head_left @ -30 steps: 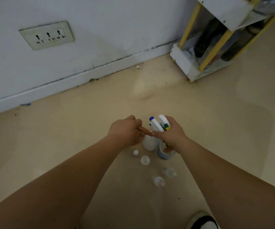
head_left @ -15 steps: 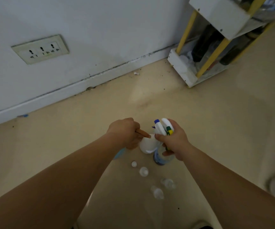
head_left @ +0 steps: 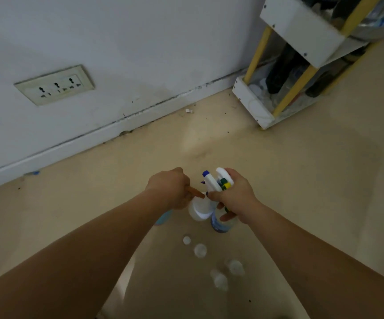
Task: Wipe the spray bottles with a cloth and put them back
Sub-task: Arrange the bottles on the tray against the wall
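My right hand (head_left: 236,196) grips the trigger heads of two spray bottles together and holds them above the floor. One is a white bottle (head_left: 199,209) with a blue nozzle. The other is a clear bluish bottle (head_left: 221,225) with a green and yellow trigger. My left hand (head_left: 169,189) is just left of them, fingers curled, one finger touching the white bottle's shoulder. A light blue thing (head_left: 163,218) hangs below that hand, mostly hidden by the wrist. I cannot tell whether it is a cloth or a bottle.
Several small clear bottles (head_left: 200,250) stand on the beige floor (head_left: 301,180) below my hands. A white rack with yellow posts (head_left: 254,107) holding dark bottles stands at the back right against the wall. A wall socket (head_left: 54,85) is at the left.
Both hands have risen together, lifting the two spray bottles off the floor and away from the small bottles. The light blue thing under my left hand has come into view.
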A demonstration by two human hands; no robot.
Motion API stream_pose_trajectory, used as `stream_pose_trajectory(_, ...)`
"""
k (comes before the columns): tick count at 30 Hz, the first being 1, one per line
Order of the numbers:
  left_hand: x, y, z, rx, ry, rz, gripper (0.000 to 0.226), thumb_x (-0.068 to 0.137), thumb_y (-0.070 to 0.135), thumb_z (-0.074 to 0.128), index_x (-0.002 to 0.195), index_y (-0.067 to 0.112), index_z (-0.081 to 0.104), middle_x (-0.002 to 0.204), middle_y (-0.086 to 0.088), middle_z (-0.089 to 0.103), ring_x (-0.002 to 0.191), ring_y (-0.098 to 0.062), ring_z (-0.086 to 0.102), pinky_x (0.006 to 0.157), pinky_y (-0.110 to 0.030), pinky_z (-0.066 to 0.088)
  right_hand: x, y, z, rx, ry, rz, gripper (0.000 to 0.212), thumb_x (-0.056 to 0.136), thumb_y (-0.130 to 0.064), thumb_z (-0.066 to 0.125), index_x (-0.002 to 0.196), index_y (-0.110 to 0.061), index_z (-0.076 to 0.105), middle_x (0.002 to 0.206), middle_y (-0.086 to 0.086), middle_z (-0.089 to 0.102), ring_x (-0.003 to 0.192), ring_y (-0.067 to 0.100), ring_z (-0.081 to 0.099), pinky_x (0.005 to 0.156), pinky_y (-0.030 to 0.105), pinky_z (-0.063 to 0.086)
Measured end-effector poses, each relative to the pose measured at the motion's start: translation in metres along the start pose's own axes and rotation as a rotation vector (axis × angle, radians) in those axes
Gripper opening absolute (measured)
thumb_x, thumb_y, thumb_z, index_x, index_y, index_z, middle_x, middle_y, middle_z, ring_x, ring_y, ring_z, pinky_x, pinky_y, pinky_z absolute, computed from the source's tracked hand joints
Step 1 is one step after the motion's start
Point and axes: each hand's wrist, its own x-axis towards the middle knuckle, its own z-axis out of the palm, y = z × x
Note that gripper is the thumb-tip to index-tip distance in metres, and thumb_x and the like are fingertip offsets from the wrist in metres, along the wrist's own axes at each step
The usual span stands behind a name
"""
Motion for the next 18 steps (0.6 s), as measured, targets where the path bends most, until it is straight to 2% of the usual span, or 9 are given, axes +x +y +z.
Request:
stream_pose_trajectory(2, -0.009, -0.002, -0.016, -0.025, 0.016, -0.005, 0.021, 0.094, 0.039, 0.064, 0.106, 0.025, 0.072, 0.111, -0.002, 0.055, 0.097, -0.026, 0.063, 0.076, -0.037, 0.049, -0.009, -0.014, -0.009, 0.046, -0.004, 0.026, 0.072, 0.079, -0.011, 0.086, 0.133, -0.04, 0.05, 0.106, 0.006, 0.064, 0.061, 0.027, 0.069, 0.045, 0.04, 0.058)
stream_pose_trajectory(6, -0.051, 0.014, -0.082, -0.118, 0.06, -0.024, 0.02, 0.093, 0.039, 0.065, 0.104, 0.026, 0.075, 0.11, -0.001, 0.057, 0.097, -0.026, 0.063, 0.077, -0.036, 0.051, -0.053, -0.072, -0.036, 0.01, 0.021, -0.029, 0.074, 0.077, -0.011, 0.088, 0.138, -0.035, 0.051, 0.112, 0.006, 0.065, 0.068, 0.024, 0.069, 0.046, 0.032, 0.057)
stream_pose_trajectory(9, -0.095, 0.035, -0.151, -0.198, 0.073, -0.053, 0.021, 0.095, 0.041, 0.064, 0.103, 0.025, 0.077, 0.107, -0.002, 0.056, 0.095, -0.026, 0.062, 0.074, -0.035, 0.049, -0.1, -0.135, -0.069, 0.001, 0.018, -0.014, 0.071, 0.077, -0.01, 0.087, 0.131, -0.039, 0.053, 0.106, 0.006, 0.066, 0.062, 0.027, 0.067, 0.046, 0.037, 0.057)
stream_pose_trajectory(12, -0.144, 0.053, -0.229, -0.304, 0.115, -0.087, 0.021, 0.092, 0.044, 0.067, 0.093, 0.026, 0.077, 0.099, -0.001, 0.053, 0.087, -0.026, 0.062, 0.069, -0.033, 0.046, -0.155, -0.204, -0.109, 0.005, 0.027, -0.035, 0.064, 0.075, -0.013, 0.088, 0.121, -0.044, 0.054, 0.103, 0.004, 0.068, 0.066, 0.025, 0.068, 0.054, 0.042, 0.061)
stream_pose_trajectory(15, -0.192, 0.071, -0.308, -0.351, 0.125, -0.104, 0.023, 0.092, 0.042, 0.065, 0.085, 0.022, 0.075, 0.092, -0.002, 0.056, 0.082, -0.025, 0.062, 0.064, -0.031, 0.044, -0.208, -0.269, -0.148, -0.01, 0.039, -0.066, 0.061, 0.074, -0.015, 0.09, 0.117, -0.041, 0.056, 0.108, 0.001, 0.068, 0.082, 0.019, 0.069, 0.072, 0.036, 0.062)
stream_pose_trajectory(17, -0.222, 0.086, -0.365, -0.365, 0.111, -0.11, 0.025, 0.092, 0.041, 0.064, 0.082, 0.02, 0.073, 0.088, -0.002, 0.058, 0.081, -0.024, 0.063, 0.062, -0.031, 0.042, -0.242, -0.315, -0.179, -0.008, 0.045, -0.046, 0.062, 0.073, -0.017, 0.091, 0.12, -0.04, 0.057, 0.109, 0.0, 0.069, 0.081, 0.017, 0.07, 0.072, 0.04, 0.063)
stream_pose_trajectory(18, -0.236, 0.095, -0.39, -0.37, 0.118, -0.108, 0.026, 0.092, 0.042, 0.064, 0.081, 0.02, 0.073, 0.085, -0.001, 0.06, 0.08, -0.023, 0.063, 0.061, -0.03, 0.042, -0.258, -0.336, -0.194, 0.005, 0.035, -0.037, 0.065, 0.073, -0.018, 0.091, 0.125, -0.039, 0.057, 0.107, 0.001, 0.069, 0.076, 0.018, 0.071, 0.068, 0.043, 0.064)
